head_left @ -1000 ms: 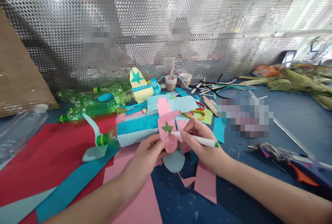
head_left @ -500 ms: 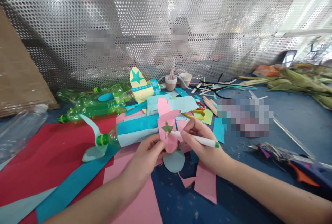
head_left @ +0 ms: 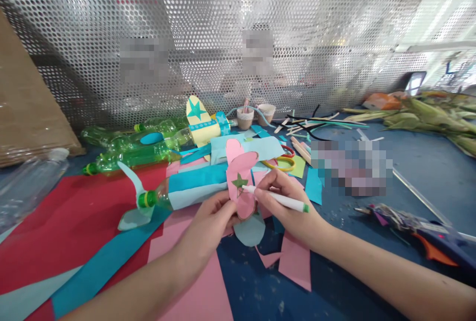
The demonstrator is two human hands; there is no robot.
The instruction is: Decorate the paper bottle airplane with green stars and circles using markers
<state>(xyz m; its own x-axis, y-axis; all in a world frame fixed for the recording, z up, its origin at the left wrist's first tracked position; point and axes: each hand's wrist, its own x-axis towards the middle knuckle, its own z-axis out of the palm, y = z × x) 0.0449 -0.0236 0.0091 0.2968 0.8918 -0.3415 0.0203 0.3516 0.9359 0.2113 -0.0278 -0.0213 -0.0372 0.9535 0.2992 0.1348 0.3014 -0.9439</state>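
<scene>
My left hand (head_left: 213,217) pinches the lower edge of a pink paper piece (head_left: 244,208) with rounded ends. On that paper is a green star (head_left: 239,180), its lower part only outlined. My right hand (head_left: 297,219) grips a white marker (head_left: 286,200) with a green end, its tip at the star's lower right. The pink piece sits at the right end of a plastic bottle wrapped in blue paper (head_left: 197,182). At the bottle's left end are a green cap (head_left: 148,199) and pale blue propeller blades (head_left: 131,177). A pale blue rounded paper (head_left: 250,231) shows below my hands.
Green bottles (head_left: 130,155) and a yellow paper-covered bottle (head_left: 203,132) lie behind. Scissors (head_left: 284,163), small pots (head_left: 245,119) and sticks are farther back. A glue gun (head_left: 420,234) lies right. Red paper (head_left: 74,212) and pink scraps (head_left: 295,264) cover the left and front.
The pink paper has tipped slightly, showing more of its face. The marker's green end has shifted a little left with my right hand, and more green shows on the star.
</scene>
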